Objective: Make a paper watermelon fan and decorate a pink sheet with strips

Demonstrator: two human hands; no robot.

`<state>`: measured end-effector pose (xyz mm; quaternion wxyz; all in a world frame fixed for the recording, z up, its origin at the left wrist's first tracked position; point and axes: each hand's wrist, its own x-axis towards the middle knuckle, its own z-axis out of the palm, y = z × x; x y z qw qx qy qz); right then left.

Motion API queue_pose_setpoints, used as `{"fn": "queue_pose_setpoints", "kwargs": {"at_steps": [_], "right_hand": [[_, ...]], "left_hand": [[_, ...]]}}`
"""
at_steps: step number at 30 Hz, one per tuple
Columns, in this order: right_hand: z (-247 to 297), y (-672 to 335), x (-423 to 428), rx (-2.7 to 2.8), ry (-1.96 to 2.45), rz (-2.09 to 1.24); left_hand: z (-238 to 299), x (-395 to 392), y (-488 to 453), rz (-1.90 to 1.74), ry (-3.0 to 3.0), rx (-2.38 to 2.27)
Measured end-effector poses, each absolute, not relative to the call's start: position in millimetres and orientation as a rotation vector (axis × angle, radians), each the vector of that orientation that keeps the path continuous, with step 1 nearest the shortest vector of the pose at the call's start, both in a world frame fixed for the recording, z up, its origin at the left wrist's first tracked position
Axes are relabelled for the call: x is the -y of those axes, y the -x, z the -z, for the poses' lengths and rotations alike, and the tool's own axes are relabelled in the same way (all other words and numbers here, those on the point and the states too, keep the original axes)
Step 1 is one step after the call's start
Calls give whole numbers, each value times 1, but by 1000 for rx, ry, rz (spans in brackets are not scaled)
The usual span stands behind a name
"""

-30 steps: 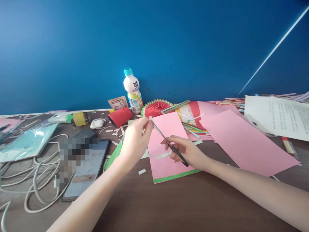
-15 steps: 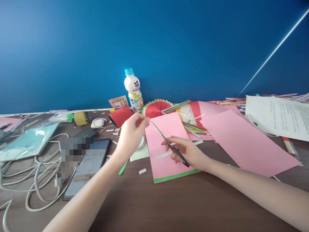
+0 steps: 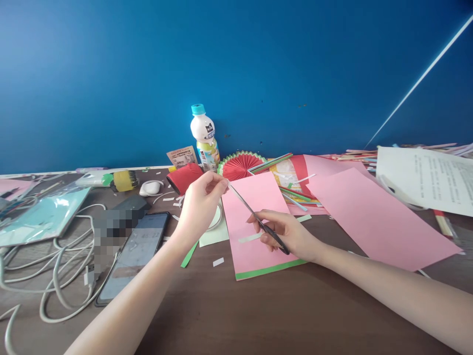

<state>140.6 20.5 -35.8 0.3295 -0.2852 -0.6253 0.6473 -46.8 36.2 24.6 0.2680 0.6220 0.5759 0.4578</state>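
Observation:
My right hand (image 3: 283, 231) is wrapped round the dark handles of a pair of scissors (image 3: 246, 203), whose closed-looking blades slant up and left. At the blade tips my left hand (image 3: 205, 197) is closed in a pinch, thumb against finger. A small pale bit shows at the fingertips, too small to name. Below both hands lies a pink sheet of paper (image 3: 254, 259) with a green strip (image 3: 271, 269) along its near edge. A pale strip (image 3: 249, 237) rests across that sheet, partly behind the right hand.
Behind stand a drink bottle (image 3: 203, 130) and a red pleated paper fan (image 3: 240, 165). Another pink sheet (image 3: 377, 212) lies right, near a printed page (image 3: 424, 177). To the left are a phone (image 3: 138, 256), white cables (image 3: 55, 276) and a roll of tape (image 3: 218, 219). Paper scraps (image 3: 218, 262) are scattered.
Almost nothing differs. Both hands and the scissors hold the same place, with only a very slight shift of the whole view.

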Motion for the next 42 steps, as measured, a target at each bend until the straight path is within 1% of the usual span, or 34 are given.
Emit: {"fn": "queue_pose_setpoints", "kwargs": {"at_steps": [4, 12, 17, 22, 28, 42], "right_hand": [[36, -141, -20, 1634, 772, -1713], [37, -143, -21, 1692, 688, -1687], [37, -144, -22, 1699, 686, -1679], [37, -144, -21, 1718, 670, -1675], [41, -145, -21, 1745, 559, -1645], [45, -145, -22, 1752, 545, -1631]], "left_hand": [[-25, -36, 48, -1236, -1690, -1528], [-24, -38, 48, -1220, -1649, -1451], [-28, -35, 45, -1305, -1622, -1436], [-34, -35, 50, -1480, -1549, -1363], [-29, -37, 51, -1358, -1548, -1347], [-22, -36, 46, -1254, -1503, -1394]]}}
